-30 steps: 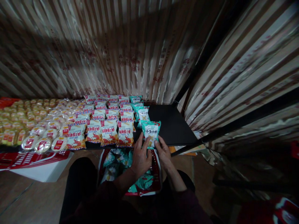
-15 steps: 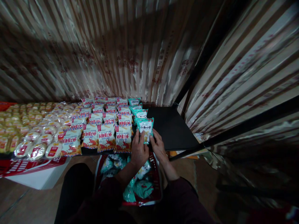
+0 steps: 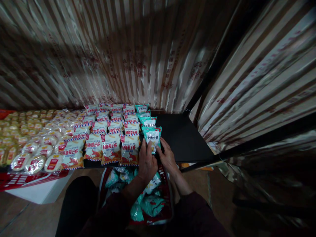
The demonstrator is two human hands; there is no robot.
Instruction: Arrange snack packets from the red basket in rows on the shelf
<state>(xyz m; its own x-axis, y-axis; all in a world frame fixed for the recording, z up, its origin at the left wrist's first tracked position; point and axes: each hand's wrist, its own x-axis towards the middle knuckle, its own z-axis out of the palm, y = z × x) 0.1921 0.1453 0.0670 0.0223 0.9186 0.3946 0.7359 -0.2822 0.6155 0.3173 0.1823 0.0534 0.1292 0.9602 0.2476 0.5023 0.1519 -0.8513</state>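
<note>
A teal and white snack packet [image 3: 152,136] stands at the front of a column of teal packets [image 3: 149,121] on the black shelf [image 3: 184,140]. My left hand [image 3: 147,163] touches its lower left side, and my right hand [image 3: 167,155] is at its lower right side, so the packet is held between them. Left of it are rows of white and orange packets [image 3: 130,148] with striped edges. Below the shelf edge, under my forearms, a red basket [image 3: 170,200] holds several loose teal packets [image 3: 153,204].
Round wrapped pastries [image 3: 35,164] and yellowish packed items [image 3: 12,131] cover the shelf's left part. A red basket and a white box [image 3: 41,191] are below them. Striped sheeting [image 3: 138,59] hangs behind; a dark metal bar [image 3: 269,135] slants on the right.
The view has shifted slightly. Both hands remain at the front teal packet, with little visible movement of their own.
</note>
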